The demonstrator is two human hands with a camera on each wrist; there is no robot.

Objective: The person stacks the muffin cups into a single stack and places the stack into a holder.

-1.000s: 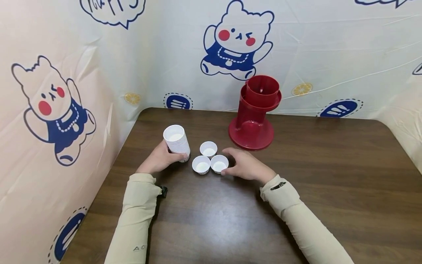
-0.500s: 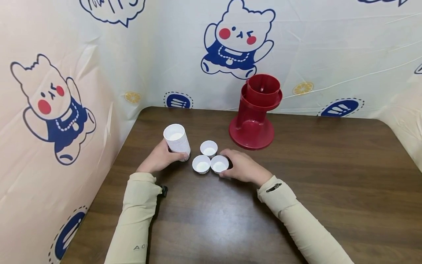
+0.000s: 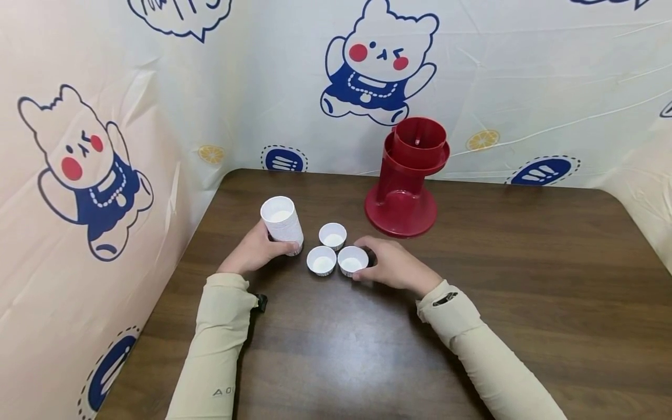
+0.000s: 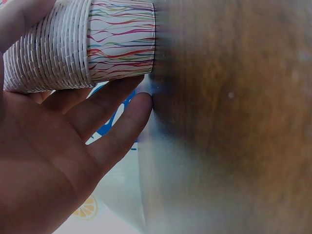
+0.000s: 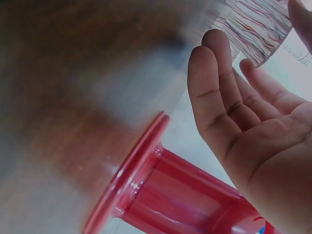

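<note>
On the left of the head view, my left hand (image 3: 253,249) holds a tall stack of white paper baking cups (image 3: 283,226). The left wrist view shows the lowest cup's wavy coloured stripes (image 4: 122,41), its base right at the table. My right hand (image 3: 395,265) pinches a single baking cup (image 3: 353,262) between thumb and forefinger. Just left of that cup stands another baking cup (image 3: 321,261), and a third cup (image 3: 332,236) sits behind the two. In the right wrist view the pinched cup (image 5: 258,27) shows its striped side, with the other fingers (image 5: 204,78) extended below.
A red plastic stand (image 3: 401,210) with a round base and cylinders on top stands behind my right hand. The brown wooden table (image 3: 336,350) ends at a printed cloth backdrop (image 3: 273,87) at the back and left.
My right hand has closed in on the right-hand cup and shifted it slightly right, opening a small gap from its neighbour. The left hand and the stack stay put.
</note>
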